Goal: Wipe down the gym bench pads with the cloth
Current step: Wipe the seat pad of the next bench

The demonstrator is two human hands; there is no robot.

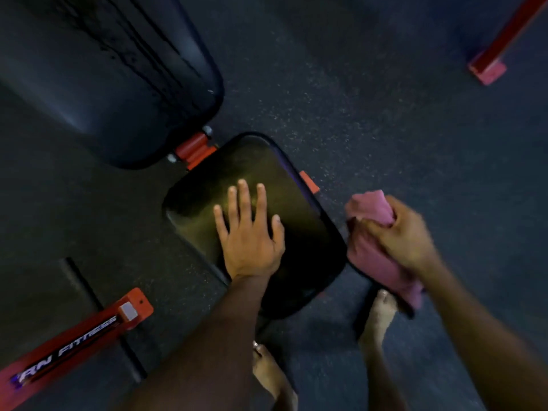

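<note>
On black seat pad (207,185): left hand (250,232), flat, fingers spread, nothing held. Beside pad's right edge: right hand (403,232), fist gripping bunched pink cloth (370,256).

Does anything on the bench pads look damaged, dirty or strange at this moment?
Yes. The back pad has dark streaks running along its surface, perhaps wet marks or wear; the blur hides which. The seat pad looks intact under the left hand. The right hand grips the cloth beside it.
</note>
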